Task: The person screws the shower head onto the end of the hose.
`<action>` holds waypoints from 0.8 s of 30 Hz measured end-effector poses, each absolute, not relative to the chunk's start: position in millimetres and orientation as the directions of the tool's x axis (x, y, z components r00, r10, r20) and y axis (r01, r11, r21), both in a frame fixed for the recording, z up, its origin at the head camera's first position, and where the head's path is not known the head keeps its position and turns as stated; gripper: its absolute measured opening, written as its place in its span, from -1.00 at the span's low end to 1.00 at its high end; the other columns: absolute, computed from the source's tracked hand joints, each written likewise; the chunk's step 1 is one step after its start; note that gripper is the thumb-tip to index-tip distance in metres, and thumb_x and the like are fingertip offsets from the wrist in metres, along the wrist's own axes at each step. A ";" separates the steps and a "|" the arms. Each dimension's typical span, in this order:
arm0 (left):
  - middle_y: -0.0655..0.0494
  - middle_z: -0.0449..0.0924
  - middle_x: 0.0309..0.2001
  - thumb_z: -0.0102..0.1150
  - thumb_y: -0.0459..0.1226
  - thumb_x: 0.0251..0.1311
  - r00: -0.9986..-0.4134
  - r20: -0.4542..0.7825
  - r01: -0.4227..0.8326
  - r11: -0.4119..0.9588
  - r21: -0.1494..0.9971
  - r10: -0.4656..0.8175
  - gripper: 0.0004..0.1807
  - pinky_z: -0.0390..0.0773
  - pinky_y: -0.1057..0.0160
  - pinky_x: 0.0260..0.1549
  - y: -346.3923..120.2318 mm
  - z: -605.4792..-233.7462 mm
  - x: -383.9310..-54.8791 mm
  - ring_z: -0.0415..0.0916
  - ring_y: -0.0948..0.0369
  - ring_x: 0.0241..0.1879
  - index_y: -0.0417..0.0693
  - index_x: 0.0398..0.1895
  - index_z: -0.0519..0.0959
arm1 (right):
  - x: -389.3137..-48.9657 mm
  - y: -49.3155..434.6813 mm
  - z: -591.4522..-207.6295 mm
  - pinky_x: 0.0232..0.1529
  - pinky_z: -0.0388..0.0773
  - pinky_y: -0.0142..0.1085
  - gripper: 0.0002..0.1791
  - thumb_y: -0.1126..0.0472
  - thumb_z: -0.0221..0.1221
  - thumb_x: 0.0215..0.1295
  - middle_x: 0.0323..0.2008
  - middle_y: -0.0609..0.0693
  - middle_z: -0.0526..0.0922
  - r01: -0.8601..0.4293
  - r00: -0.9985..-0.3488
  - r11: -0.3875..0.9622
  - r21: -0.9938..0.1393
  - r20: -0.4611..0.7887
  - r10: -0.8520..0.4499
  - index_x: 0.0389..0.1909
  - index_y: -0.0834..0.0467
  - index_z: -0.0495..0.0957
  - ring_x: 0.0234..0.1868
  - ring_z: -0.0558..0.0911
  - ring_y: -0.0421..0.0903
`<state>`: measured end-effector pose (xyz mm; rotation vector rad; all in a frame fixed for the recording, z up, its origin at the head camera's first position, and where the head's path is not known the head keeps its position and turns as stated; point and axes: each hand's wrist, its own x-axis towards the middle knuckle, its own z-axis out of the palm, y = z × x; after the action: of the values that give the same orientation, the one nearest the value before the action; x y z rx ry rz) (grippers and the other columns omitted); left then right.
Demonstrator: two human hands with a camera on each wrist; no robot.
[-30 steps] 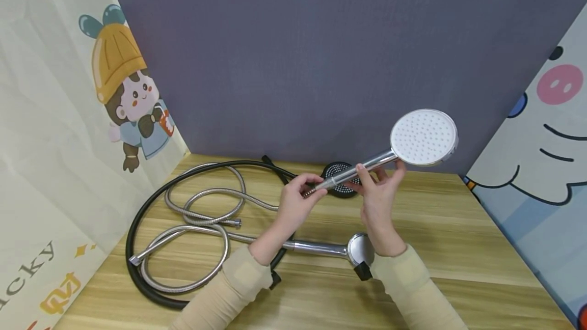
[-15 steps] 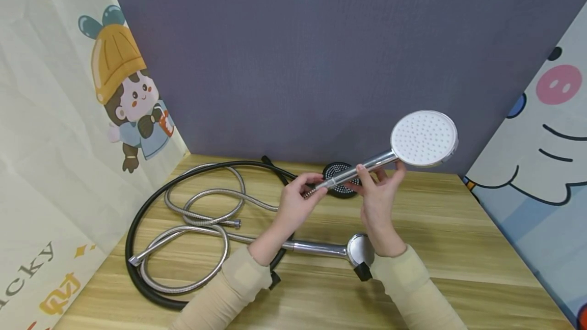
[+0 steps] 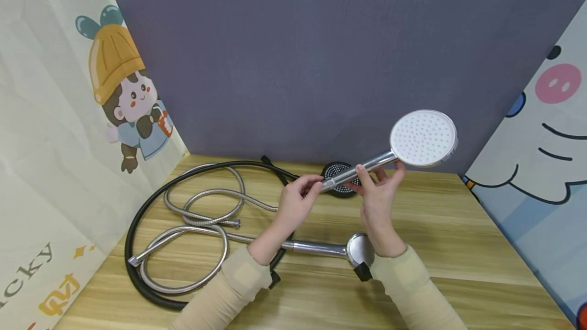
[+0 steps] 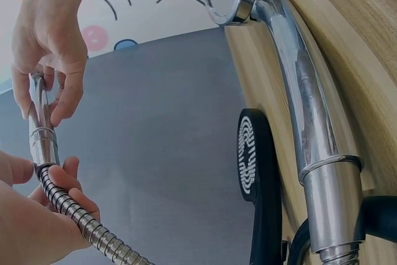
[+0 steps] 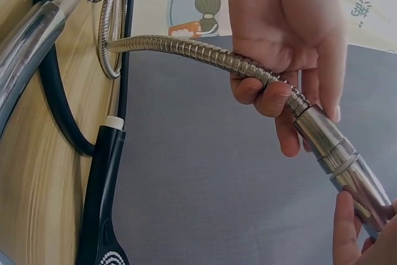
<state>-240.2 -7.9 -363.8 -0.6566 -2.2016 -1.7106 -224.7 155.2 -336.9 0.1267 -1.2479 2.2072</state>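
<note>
A chrome shower head (image 3: 424, 137) with a round white spray face is held up above the table, tilted, its face towards the head camera. My right hand (image 3: 380, 200) pinches its handle (image 5: 366, 190) between thumb and fingers. At the handle's lower end, a ribbed metal shower hose (image 5: 198, 54) meets it through a smooth chrome connector (image 4: 43, 148). My left hand (image 3: 295, 202) grips the hose right below that connector, with fingers curled round the ribbed part in the right wrist view. In the head view, my left fingers hide the hose end.
On the wooden table (image 3: 468, 248) lies a second chrome shower head (image 3: 321, 248) joined to a metal hose. Behind my hands is a black shower head (image 3: 337, 171). Coiled metal hoses (image 3: 215, 191) and a black hose (image 3: 130, 238) lie at left. A grey panel (image 3: 293, 65) stands behind.
My left thumb and fingertips have drawn closer together at the handle's lower end, covering the hose part that showed before. My right hand and the shower head stay nearly still.
</note>
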 end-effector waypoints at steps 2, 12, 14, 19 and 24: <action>-0.01 0.64 -0.38 0.13 -0.22 0.28 -0.860 0.476 0.508 0.211 0.835 0.185 -0.78 0.47 0.42 -0.53 -8.0 -363.6 -239.7 0.45 0.30 -0.47 -0.14 -0.11 0.63 | -224.8 155.0 -336.8 -0.44 0.64 -0.12 -0.15 0.45 0.24 0.14 -0.15 0.23 0.39 -0.537 -0.820 -0.382 -0.752 0.358 0.447 0.30 -0.10 -0.02 -0.31 0.60 -0.07; 0.04 0.67 -0.31 0.18 -0.22 0.24 -0.868 0.461 0.492 0.185 0.851 0.186 -0.80 0.52 0.40 -0.48 -7.9 -363.8 -239.6 0.50 0.29 -0.42 -0.09 -0.13 0.64 | -224.9 154.5 -336.1 -0.45 0.64 -0.12 -0.15 0.46 0.23 0.15 -0.19 0.16 0.42 -0.541 -0.816 -0.377 -0.752 0.359 0.453 0.30 -0.10 -0.02 -0.32 0.60 -0.08; 0.05 0.67 -0.30 0.19 -0.22 0.23 -0.869 0.457 0.488 0.176 0.855 0.188 -0.80 0.54 0.39 -0.45 -7.8 -363.8 -239.5 0.52 0.28 -0.40 -0.09 -0.13 0.63 | -224.9 154.4 -336.0 -0.45 0.64 -0.13 -0.16 0.46 0.22 0.15 -0.20 0.13 0.43 -0.541 -0.815 -0.376 -0.752 0.359 0.455 0.30 -0.10 -0.02 -0.32 0.60 -0.08; 0.07 0.66 -0.27 0.21 -0.20 0.20 -0.866 0.458 0.489 0.147 0.860 0.199 -0.77 0.58 0.36 -0.40 -8.3 -365.6 -240.1 0.54 0.29 -0.37 -0.08 -0.12 0.61 | -225.1 154.3 -335.9 -0.45 0.64 -0.13 -0.18 0.49 0.20 0.16 -0.23 0.10 0.45 -0.546 -0.812 -0.379 -0.748 0.359 0.461 0.29 -0.10 0.01 -0.33 0.61 -0.08; 0.06 0.65 -0.25 0.25 -0.23 0.17 -0.860 0.473 0.499 0.123 0.858 0.189 -0.77 0.56 0.37 -0.46 -8.8 -367.7 -241.1 0.53 0.28 -0.40 -0.10 -0.12 0.61 | -224.8 154.1 -336.3 -0.45 0.64 -0.12 -0.17 0.48 0.21 0.15 -0.21 0.13 0.44 -0.546 -0.813 -0.381 -0.746 0.362 0.457 0.29 -0.10 0.00 -0.33 0.61 -0.07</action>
<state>-241.1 -8.8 -367.7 -0.6788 -2.1532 -1.8057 -224.8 154.1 -336.3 0.1270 -1.2383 2.2002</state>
